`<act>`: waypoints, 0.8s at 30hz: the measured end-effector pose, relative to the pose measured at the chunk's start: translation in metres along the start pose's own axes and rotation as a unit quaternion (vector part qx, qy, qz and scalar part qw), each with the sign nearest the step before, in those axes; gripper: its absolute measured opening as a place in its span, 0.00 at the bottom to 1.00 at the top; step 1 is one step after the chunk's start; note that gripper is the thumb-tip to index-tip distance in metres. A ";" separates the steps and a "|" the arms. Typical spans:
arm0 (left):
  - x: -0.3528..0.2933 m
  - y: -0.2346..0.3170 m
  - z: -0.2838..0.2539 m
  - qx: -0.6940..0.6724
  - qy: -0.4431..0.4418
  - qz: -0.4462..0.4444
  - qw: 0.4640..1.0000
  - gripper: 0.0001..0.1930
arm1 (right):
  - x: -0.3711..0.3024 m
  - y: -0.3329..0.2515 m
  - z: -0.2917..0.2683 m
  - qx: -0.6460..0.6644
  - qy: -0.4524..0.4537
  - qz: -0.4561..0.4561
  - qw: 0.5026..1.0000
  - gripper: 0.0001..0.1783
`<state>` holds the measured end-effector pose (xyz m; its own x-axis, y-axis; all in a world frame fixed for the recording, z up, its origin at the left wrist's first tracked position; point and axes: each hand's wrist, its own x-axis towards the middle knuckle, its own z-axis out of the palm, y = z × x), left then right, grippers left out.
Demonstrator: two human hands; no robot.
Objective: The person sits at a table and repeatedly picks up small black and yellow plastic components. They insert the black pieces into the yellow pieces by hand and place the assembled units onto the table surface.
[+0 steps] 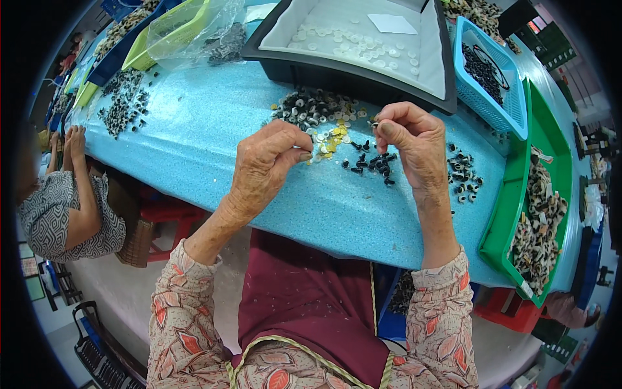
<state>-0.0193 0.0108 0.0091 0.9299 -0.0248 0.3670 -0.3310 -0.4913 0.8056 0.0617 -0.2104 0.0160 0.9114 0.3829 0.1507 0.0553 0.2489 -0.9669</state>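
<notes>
My right hand (418, 139) is raised over the table, thumb and forefinger pinching a small dark plastic piece with a pale part (374, 123). To its left, my left hand (265, 159) is closed in a pinch; whatever lies between its fingertips is too small to make out. Between the hands are yellow and whitish plastic bits (334, 139) and a cluster of black plastic pegs (370, 163). A heap of black and white plastic pieces (311, 107) sits behind them. Right of my right wrist lies a group of black pieces with pale rings (463, 175).
A black tray (350, 81) with white discs (372, 52) stands at the back. Rightward are a blue basket (515, 110) of black pieces and a green tray (497, 249) of spotted plush fabric. More dark pieces (124, 104) lie at left, near a seated person (71, 207).
</notes>
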 end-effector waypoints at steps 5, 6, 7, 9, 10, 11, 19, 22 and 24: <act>0.004 0.006 0.012 -0.119 -0.015 -0.072 0.990 0.04 | -0.006 0.004 0.016 0.027 -0.051 0.051 0.997 0.05; 0.005 0.005 0.014 -0.103 -0.015 -0.044 0.994 0.04 | -0.005 0.004 0.017 0.023 -0.055 0.055 0.997 0.06; 0.006 0.004 0.015 -0.086 -0.014 -0.016 0.996 0.05 | -0.006 0.005 0.019 0.019 -0.058 0.061 0.996 0.06; 0.006 0.004 0.018 -0.075 -0.012 0.008 0.997 0.06 | -0.006 0.004 0.020 0.000 -0.066 0.073 0.995 0.06; 0.005 0.005 0.019 -0.080 -0.010 0.005 0.997 0.07 | -0.006 0.002 0.021 -0.015 -0.070 0.079 0.994 0.06; 0.005 0.006 0.020 -0.085 -0.007 0.002 0.996 0.08 | -0.006 0.002 0.021 -0.030 -0.075 0.086 0.993 0.06; 0.004 0.007 0.019 -0.070 -0.028 0.021 0.997 0.12 | -0.005 0.004 0.020 -0.061 -0.103 0.112 0.986 0.08; 0.003 0.006 0.019 -0.076 -0.027 0.013 0.997 0.13 | -0.005 0.005 0.022 -0.055 -0.105 0.112 0.987 0.08; 0.001 0.004 0.019 -0.102 -0.020 -0.004 0.995 0.14 | -0.005 0.005 0.023 -0.048 -0.108 0.111 0.987 0.08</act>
<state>-0.0165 -0.0080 0.0035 0.9371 -0.0573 0.3442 -0.3448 -0.3047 0.8878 0.0478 -0.1908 0.0147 0.7981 0.6014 -0.0362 -0.0875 0.0563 -0.9946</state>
